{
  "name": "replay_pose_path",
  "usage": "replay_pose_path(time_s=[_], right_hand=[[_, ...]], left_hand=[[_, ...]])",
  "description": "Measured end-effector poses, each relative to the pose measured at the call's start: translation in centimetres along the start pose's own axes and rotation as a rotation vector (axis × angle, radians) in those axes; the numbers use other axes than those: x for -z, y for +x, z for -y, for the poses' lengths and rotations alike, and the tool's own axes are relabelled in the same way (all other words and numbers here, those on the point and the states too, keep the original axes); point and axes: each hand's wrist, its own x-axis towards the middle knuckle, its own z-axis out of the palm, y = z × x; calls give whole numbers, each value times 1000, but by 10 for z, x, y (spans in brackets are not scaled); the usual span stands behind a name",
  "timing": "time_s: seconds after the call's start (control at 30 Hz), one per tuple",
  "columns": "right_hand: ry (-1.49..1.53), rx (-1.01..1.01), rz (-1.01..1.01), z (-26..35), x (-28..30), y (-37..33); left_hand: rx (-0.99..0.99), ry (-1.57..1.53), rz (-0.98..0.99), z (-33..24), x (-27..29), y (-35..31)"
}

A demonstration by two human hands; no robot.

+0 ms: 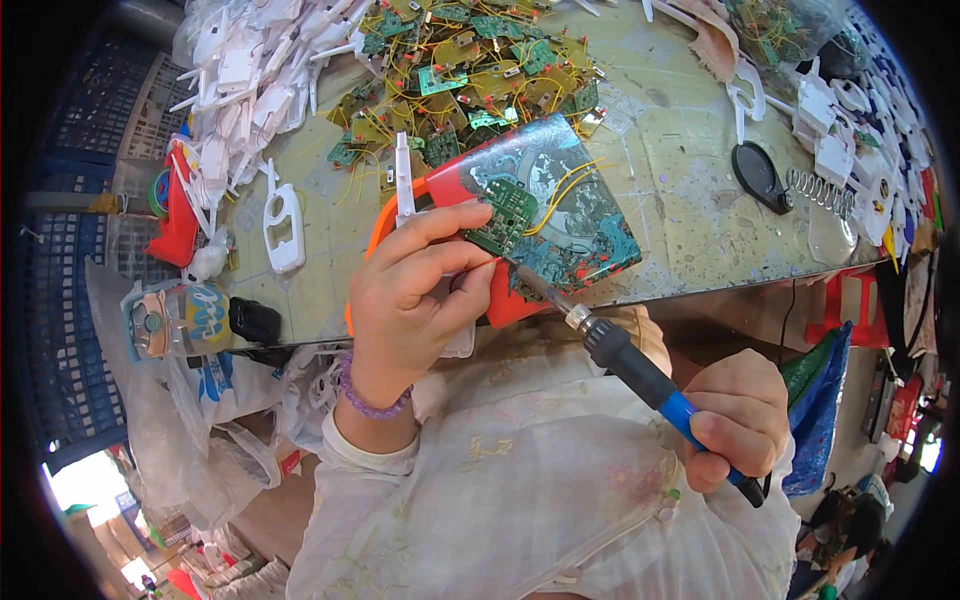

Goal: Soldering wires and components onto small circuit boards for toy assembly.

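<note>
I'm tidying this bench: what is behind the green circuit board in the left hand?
A patterned grey-and-red panel shows behind the green circuit board, with yellow wires crossing in front. What lies directly behind the board and the left hand is covered.

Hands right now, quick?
Left hand: holding a green circuit board; grip on white plastic part unclear.
Right hand: closed around a blue-and-black soldering iron.
</note>
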Motion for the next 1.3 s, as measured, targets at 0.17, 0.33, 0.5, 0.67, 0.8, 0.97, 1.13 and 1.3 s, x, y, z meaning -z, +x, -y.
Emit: replay_pose_path(time_s=[0.17, 0.33, 0.5, 0.67, 0.8, 0.97, 1.13, 1.3], right_hand=[[-5, 5, -1, -1, 0, -6], [3, -7, 0, 2, 4, -9], [23, 12, -9, 0, 0, -7], [23, 4, 0, -1, 1, -8], [34, 15, 6, 0, 0, -5], [23, 14, 1, -1, -2, -6], [25, 31, -4, 0, -2, -3], [-13, 41, -5, 1, -3, -1]], left_hand=[[-10, 32, -10, 0, -1, 0], [2, 30, -7, -2, 0, -1], [40, 3, -9, -2, 0, -1], [23, -7, -12, 1, -3, 1], [28, 9, -18, -2, 1, -1], [11, 16, -21, 1, -2, 0], [-2, 21, -34, -2, -1, 0], [-5, 13, -39, 0, -3, 0]])
